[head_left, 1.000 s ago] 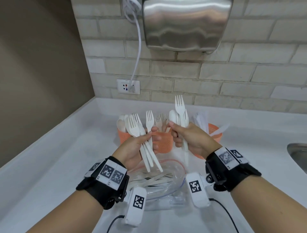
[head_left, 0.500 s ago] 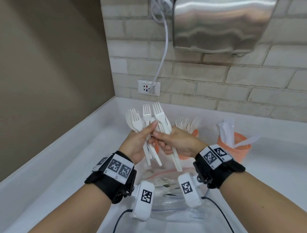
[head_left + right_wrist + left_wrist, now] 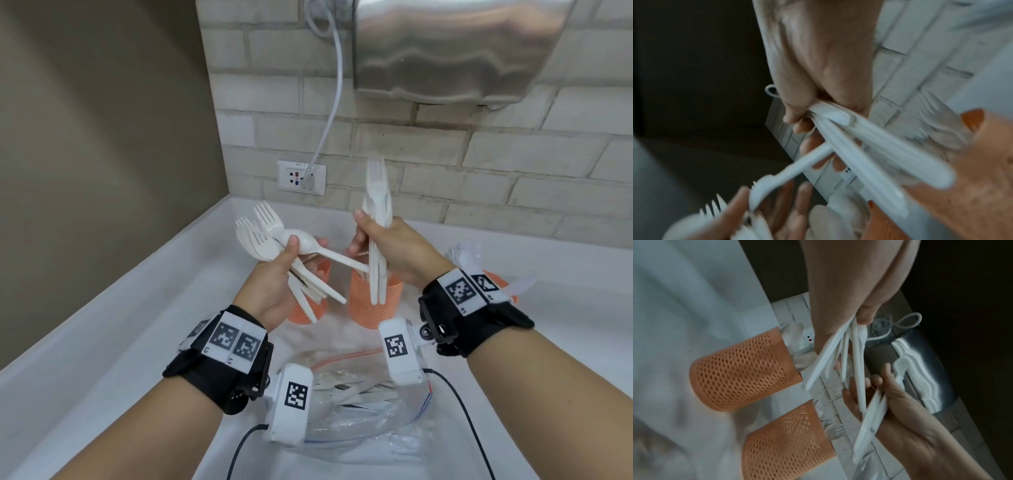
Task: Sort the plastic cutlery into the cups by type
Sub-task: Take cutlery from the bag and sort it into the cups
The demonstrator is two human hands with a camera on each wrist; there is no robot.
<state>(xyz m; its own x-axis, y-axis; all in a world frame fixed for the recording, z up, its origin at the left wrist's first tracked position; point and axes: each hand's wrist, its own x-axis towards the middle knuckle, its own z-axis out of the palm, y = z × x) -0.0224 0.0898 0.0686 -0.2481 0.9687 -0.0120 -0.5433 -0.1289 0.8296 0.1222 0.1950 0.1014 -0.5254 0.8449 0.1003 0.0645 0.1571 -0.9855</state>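
Observation:
My left hand (image 3: 301, 250) grips a fanned bunch of white plastic forks (image 3: 260, 236) above the left orange mesh cup (image 3: 305, 311). A white spoon (image 3: 308, 243) lies across them, its bowl under my left thumb. Its handle reaches the fingers of my right hand (image 3: 363, 236). That hand holds a tight bundle of forks (image 3: 376, 212) upright over the middle cup (image 3: 373, 305). The left wrist view shows the left cup (image 3: 740, 369) with spoons and the middle cup (image 3: 785, 443) with forks. A third cup (image 3: 500, 281) sits behind my right wrist, mostly hidden.
A clear zip bag (image 3: 359, 394) with more white cutlery lies on the white counter (image 3: 120, 342) under my wrists. A steel hand dryer (image 3: 462, 51) hangs on the brick wall above, its cord plugged into a socket (image 3: 301, 176). A brown wall closes the left side.
My hands have drawn apart. The right hand rose with its forks upright, and a spoon now bridges the two hands. The left bunch tilted to the left.

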